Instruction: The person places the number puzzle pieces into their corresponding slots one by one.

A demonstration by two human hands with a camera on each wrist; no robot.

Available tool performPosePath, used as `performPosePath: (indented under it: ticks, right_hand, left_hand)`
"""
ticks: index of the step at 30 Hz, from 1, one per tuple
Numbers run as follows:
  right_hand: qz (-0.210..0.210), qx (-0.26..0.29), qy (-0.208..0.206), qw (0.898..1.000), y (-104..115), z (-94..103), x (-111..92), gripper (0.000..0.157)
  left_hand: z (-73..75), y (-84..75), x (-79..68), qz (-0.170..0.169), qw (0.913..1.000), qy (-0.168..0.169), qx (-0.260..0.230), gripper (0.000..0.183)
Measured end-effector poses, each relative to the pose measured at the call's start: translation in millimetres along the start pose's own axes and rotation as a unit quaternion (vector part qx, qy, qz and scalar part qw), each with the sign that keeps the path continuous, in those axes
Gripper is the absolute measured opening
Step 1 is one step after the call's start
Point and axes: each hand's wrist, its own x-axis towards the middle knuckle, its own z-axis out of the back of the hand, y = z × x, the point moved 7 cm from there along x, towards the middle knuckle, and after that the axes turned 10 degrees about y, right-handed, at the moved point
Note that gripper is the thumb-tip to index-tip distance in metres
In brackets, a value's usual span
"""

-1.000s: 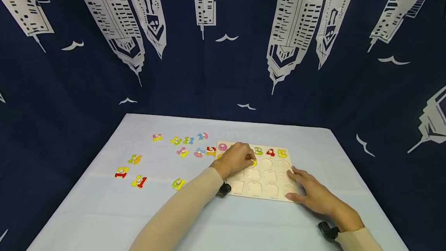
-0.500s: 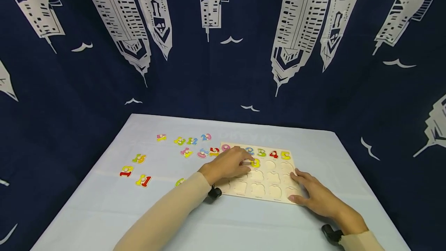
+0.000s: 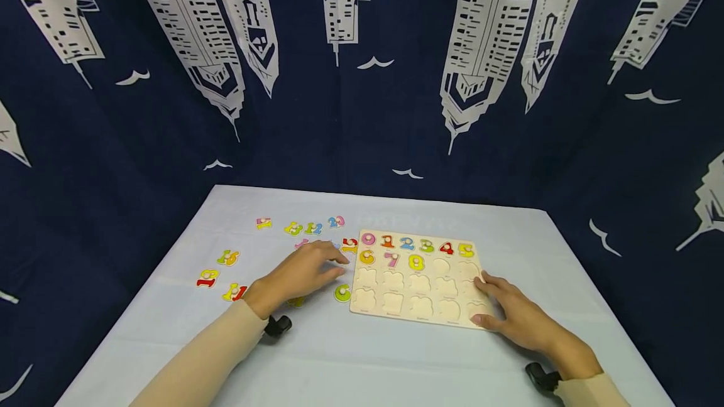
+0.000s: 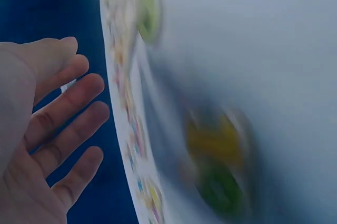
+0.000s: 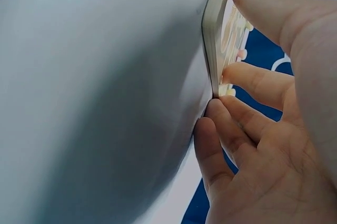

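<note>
While the L hand (image 3: 300,275) hangs over loose number pcs (image 3: 293,228) just left of the wooden puzzle board (image 3: 420,284), its grip is slack: fingers parted, nothing held. L-wrist view shows that palm & fingers bare, which head view hides behind the back of the hand; it also gets a yellow/green pc (image 4: 216,155) below, too blurred to read.

R hand (image 3: 520,313) is at the board's right edge, thumb & fingers spread wide, touching it. R-wrist view adds what head view doesn't: the board's thickness, thumb & index finger against it, lower fingertips down by the white worktop (image 3: 407,360).

Board lies flat, right of ctr, w/ 0–5 filling the top row and 6, 7 & yellow 8 (image 3: 416,262) beginning row two; other visible recesses bare. Red/yellow 15 (image 3: 349,245) is just beside its upper left corner; a green/yellow single-digit pc (image 3: 342,293) near the lower left. Blue/pink 20 (image 3: 336,222) & green/blue 12 (image 3: 313,228) lie farther back, approx. in line.

Worktop has faint creases. Behind & to both sides: navy backdrop (image 3: 339,124) w/ upside-down pale skyscrapers & gull shapes. Beige sleeves (image 3: 198,344), black cam (image 3: 277,326) at each wrist.
</note>
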Motion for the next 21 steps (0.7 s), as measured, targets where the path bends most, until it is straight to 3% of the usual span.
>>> performPosePath:
  ticks: [5,10,15,21]
  right_hand:
    - [-0.004,0.002,0.001,1.000,0.1,0.9,-0.1,0.091]
    - [-0.013,-0.001,0.005,1.000,-0.6,3.3,-0.7,0.092]
    - [-0.014,0.007,0.007,1.000,-0.6,5.7,0.8,0.092]
    - [-0.013,0.019,0.011,1.000,-0.3,-0.5,2.0,0.092]
  left_hand:
    - [4.1,28.8,-33.4,0.029,0.9995,-0.002,-0.009,0.020]
    - [-0.4,42.1,-53.4,0.035,0.9993,0.000,-0.016,0.019]
    - [-9.2,36.3,-53.2,0.021,0.9991,0.008,-0.035,0.025]
    - [-19.7,14.3,-36.0,-0.033,0.9985,0.029,-0.032,0.029]
